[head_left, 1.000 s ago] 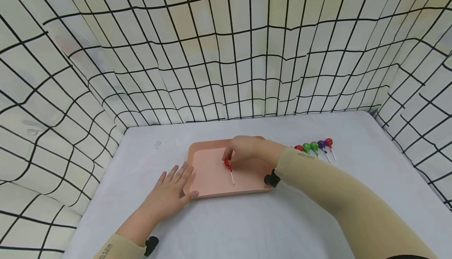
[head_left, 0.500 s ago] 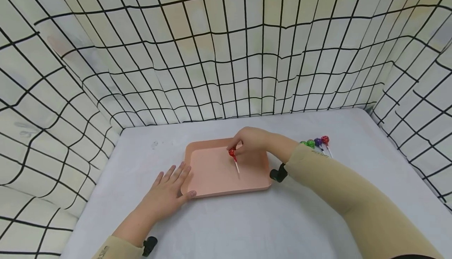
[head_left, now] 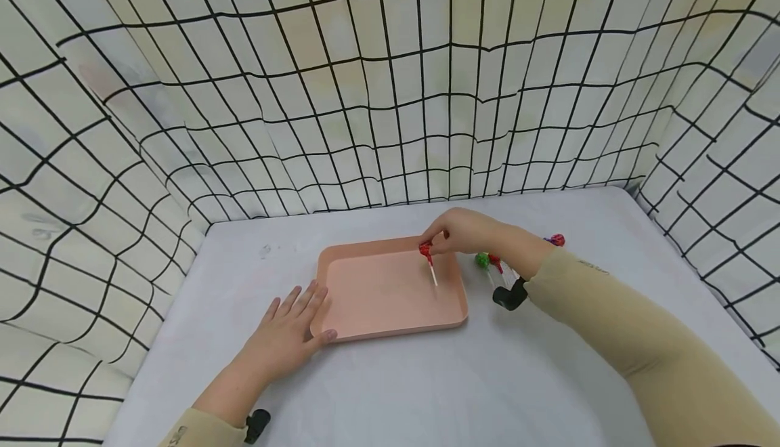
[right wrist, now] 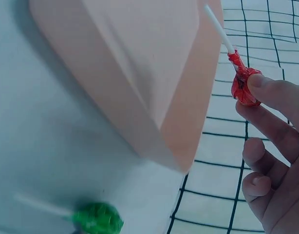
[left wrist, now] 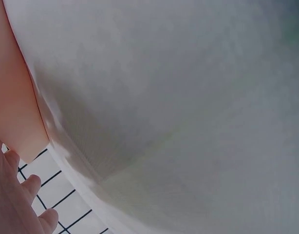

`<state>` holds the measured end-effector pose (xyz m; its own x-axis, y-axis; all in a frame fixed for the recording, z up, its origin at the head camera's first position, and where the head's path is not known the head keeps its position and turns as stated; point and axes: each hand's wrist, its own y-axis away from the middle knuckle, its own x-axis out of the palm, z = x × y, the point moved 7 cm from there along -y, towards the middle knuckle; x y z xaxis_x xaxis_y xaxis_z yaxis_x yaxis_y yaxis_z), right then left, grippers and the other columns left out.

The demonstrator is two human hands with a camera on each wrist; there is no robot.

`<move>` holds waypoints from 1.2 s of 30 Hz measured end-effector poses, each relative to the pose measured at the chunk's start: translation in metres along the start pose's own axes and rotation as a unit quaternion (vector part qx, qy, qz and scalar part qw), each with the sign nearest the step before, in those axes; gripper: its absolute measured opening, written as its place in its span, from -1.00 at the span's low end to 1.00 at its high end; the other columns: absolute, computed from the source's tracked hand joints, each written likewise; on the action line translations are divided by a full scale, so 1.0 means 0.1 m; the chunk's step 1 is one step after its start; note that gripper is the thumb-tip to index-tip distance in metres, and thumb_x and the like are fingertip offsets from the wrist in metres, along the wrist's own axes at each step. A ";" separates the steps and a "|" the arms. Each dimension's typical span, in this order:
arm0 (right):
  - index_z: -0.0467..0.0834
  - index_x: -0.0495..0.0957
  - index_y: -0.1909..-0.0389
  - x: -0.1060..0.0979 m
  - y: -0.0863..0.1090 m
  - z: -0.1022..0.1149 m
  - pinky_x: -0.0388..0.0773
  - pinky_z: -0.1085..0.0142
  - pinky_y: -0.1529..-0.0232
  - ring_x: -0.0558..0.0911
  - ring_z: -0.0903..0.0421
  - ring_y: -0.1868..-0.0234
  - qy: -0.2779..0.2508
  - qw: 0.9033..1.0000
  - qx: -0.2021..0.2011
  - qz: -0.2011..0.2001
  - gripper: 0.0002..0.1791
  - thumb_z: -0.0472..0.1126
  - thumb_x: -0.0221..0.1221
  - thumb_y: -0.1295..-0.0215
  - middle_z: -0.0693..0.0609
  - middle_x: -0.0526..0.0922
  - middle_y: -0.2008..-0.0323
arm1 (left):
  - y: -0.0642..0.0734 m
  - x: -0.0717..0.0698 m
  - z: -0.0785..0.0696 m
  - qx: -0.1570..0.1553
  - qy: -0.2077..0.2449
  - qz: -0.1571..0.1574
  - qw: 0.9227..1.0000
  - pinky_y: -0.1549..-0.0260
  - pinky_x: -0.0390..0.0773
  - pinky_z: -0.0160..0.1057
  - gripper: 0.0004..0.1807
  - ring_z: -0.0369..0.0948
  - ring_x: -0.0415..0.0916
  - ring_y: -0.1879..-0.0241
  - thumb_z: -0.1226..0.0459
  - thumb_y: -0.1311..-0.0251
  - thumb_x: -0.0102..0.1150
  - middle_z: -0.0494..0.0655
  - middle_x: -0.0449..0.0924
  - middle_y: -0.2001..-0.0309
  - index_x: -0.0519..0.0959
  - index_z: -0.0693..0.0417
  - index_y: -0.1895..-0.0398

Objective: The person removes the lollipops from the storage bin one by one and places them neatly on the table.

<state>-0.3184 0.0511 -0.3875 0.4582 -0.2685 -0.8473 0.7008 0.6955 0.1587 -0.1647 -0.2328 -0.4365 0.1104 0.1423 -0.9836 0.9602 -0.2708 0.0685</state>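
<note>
My right hand (head_left: 466, 230) pinches a red-wrapped lollipop (right wrist: 244, 87) by its candy head between thumb and forefinger. Its white stick points down over the right part of a pink tray (head_left: 384, 298) in the head view. The right wrist view shows the lollipop above the tray's corner, with the other fingers loosely bent. My left hand (head_left: 283, 338) lies spread at the tray's left end, its fingertips on the rim and thumb at the near corner. In the left wrist view, a few left fingertips (left wrist: 30, 187) show beside the tray's side.
Just right of the tray lie a green lollipop (head_left: 483, 260) and a red lollipop (head_left: 495, 261) on the white tabletop (head_left: 390, 393). Farther right, another red lollipop (head_left: 556, 239) shows past my right forearm, which hides others. Black-gridded white cloth (head_left: 390, 95) walls the back and sides.
My right hand has lifted the red lollipop from the tray's middle and carried it right, toward the far right corner. My left hand has stayed at the tray's left end.
</note>
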 end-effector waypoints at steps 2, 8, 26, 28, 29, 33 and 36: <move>0.14 0.70 -0.07 -0.04 0.07 -0.07 0.44 0.30 0.40 0.47 0.10 0.31 -0.001 1.000 0.009 -0.004 -0.68 -0.05 0.32 -0.30 0.21 0.62 0.24 | 0.00 0.00 0.00 -0.002 -0.001 0.002 1.000 -0.40 -0.10 0.33 -0.07 0.18 -0.06 -0.51 -0.30 -0.31 -0.03 0.02 -0.03 -0.57 0.06 -0.01 -0.58; 0.14 0.69 -0.10 -0.14 0.26 -0.28 0.46 0.29 0.43 0.48 0.09 0.32 0.008 0.999 0.030 -0.020 -0.65 -0.02 0.32 -0.29 0.20 0.64 0.22 | -0.01 0.04 0.02 0.000 0.006 0.001 1.000 -0.40 -0.11 0.33 -0.07 0.18 -0.07 -0.51 -0.30 -0.30 -0.01 0.02 -0.04 -0.57 0.07 -0.01 -0.58; 0.04 0.67 -0.14 -0.35 1.00 -1.11 0.48 0.26 0.37 0.47 0.07 0.29 0.008 0.992 0.112 -0.057 -0.62 -0.04 0.30 -0.31 0.07 0.65 0.19 | -0.01 0.02 -0.01 -0.004 0.003 0.008 1.000 -0.40 -0.13 0.33 -0.07 0.18 -0.08 -0.51 -0.30 -0.30 -0.02 0.03 -0.05 -0.57 0.06 -0.01 -0.58; 0.02 0.66 -0.14 -0.38 1.10 -1.22 0.45 0.26 0.41 0.46 0.08 0.33 0.008 0.991 0.119 -0.063 -0.62 -0.06 0.30 -0.31 0.07 0.64 0.21 | -0.01 0.02 -0.01 -0.005 0.002 0.008 1.000 -0.40 -0.12 0.33 -0.07 0.18 -0.08 -0.51 -0.30 -0.30 -0.02 0.03 -0.04 -0.57 0.06 -0.01 -0.58; 0.01 0.66 -0.15 -0.39 1.16 -1.28 0.44 0.25 0.43 0.45 0.09 0.36 0.009 0.990 0.121 -0.066 -0.61 -0.07 0.30 -0.31 0.07 0.63 0.22 | -0.01 0.02 -0.01 -0.003 0.002 0.006 1.000 -0.40 -0.12 0.34 -0.07 0.19 -0.07 -0.51 -0.29 -0.30 -0.01 0.04 -0.04 -0.57 0.07 0.00 -0.58; -0.03 0.65 -0.15 -0.46 1.36 -1.51 0.41 0.25 0.46 0.43 0.08 0.39 0.009 0.987 0.141 -0.075 -0.61 -0.09 0.30 -0.31 0.04 0.64 0.23 | -0.01 0.03 0.00 -0.004 -0.002 0.006 1.000 -0.40 -0.12 0.33 -0.07 0.18 -0.07 -0.51 -0.29 -0.30 -0.01 0.04 -0.04 -0.57 0.06 0.00 -0.58; -0.03 0.65 -0.15 -0.50 1.50 -1.65 0.42 0.24 0.46 0.43 0.06 0.36 0.013 0.984 0.160 -0.077 -0.61 -0.09 0.30 -0.31 0.02 0.63 0.25 | -0.02 0.03 0.00 -0.004 -0.005 0.006 1.000 -0.40 -0.11 0.33 -0.07 0.18 -0.07 -0.51 -0.29 -0.30 0.00 0.04 -0.04 -0.57 0.06 0.00 -0.58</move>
<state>-0.3266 0.2786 -0.4052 0.3226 -0.3339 -0.8857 0.8990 0.4008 0.1763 -0.1659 -0.2320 -0.4391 0.1192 0.1304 -0.9843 0.9609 -0.2647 0.0813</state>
